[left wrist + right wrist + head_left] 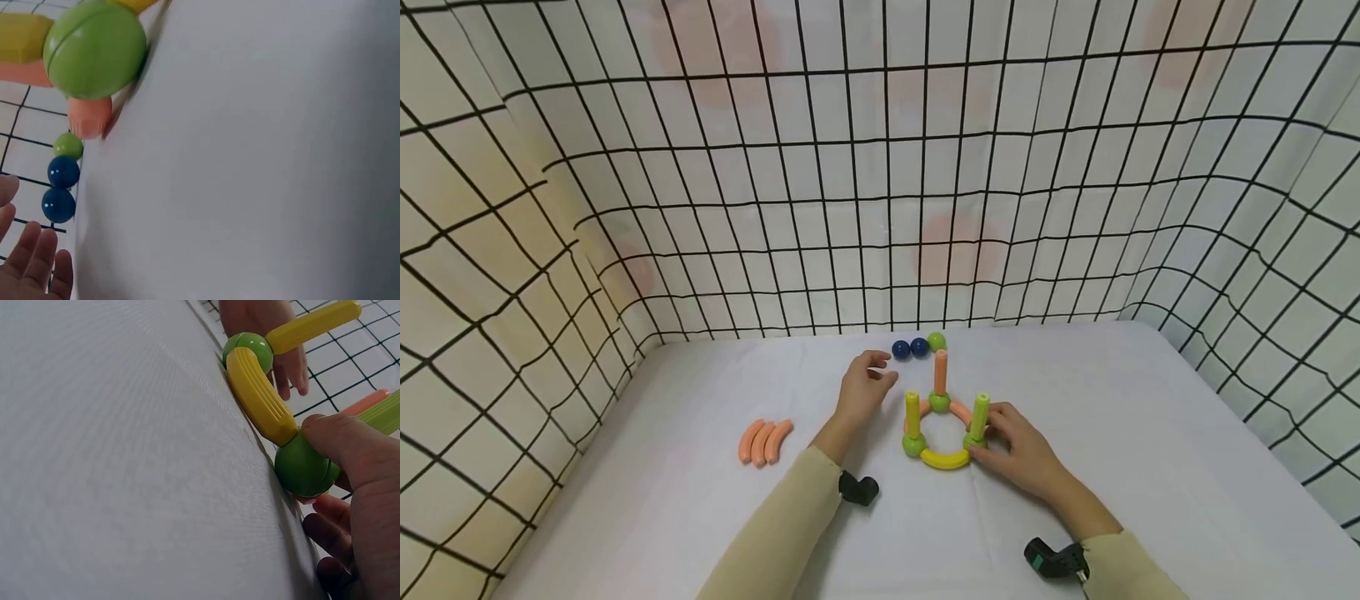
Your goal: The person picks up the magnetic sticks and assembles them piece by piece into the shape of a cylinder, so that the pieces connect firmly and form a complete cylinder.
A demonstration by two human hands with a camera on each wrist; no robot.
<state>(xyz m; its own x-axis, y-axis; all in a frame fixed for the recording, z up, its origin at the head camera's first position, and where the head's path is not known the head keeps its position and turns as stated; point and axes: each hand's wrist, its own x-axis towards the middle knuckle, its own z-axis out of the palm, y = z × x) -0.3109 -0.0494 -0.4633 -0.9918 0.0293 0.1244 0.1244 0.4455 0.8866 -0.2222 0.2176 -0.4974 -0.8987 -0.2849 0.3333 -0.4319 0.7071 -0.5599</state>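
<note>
A ring on the table joins green balls with curved sticks, a yellow one [945, 459] in front and orange ones behind. Upright sticks rise from its balls: yellow [913, 414], orange [941, 372] and light green [980, 417]. My right hand [1022, 454] pinches the right green ball [304, 464], thumb on top and fingers at its far side. My left hand [861, 389], fingers loosely bent and holding nothing, hovers left of the ring, close to two blue balls [901, 350] without touching them. In the left wrist view, its fingers [42, 253] are spread below the blue balls [59, 205].
Several curved orange sticks [759, 442] lie side by side at the left of the white table [647, 500]. A loose green ball [936, 341] sits beside the blue ones at the back. Black grid netting [887, 200] over white cloth stands behind and at both sides.
</note>
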